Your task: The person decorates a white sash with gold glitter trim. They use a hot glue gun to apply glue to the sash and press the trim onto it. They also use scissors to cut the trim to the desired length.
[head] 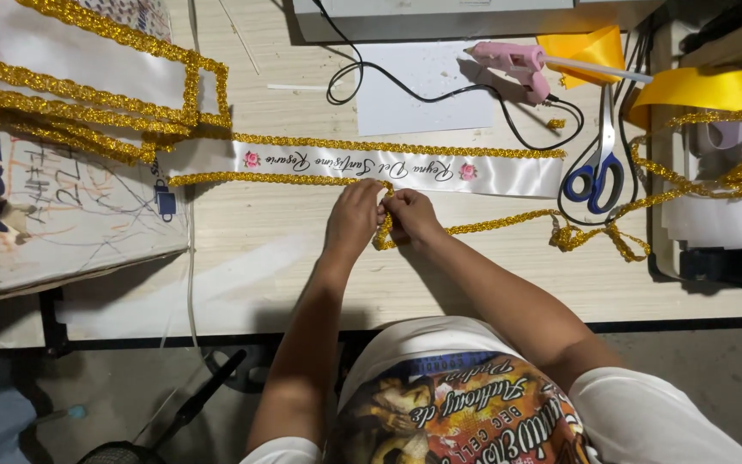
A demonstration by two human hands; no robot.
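A white satin sash with dark script and small pink flowers lies across the wooden table. Gold glitter trim runs along its far edge, and more of it lines part of the near edge at the left. My left hand and my right hand meet at the sash's near edge, both pinching the loose gold trim against it. That loose trim trails right across the table toward a tangle near the scissors.
A pink glue gun with a black cord rests on white paper at the back. Blue-handled scissors lie at the right. Yellow ribbon and a ribbon roll stand at far right. More trimmed sashes and a cardboard box sit left.
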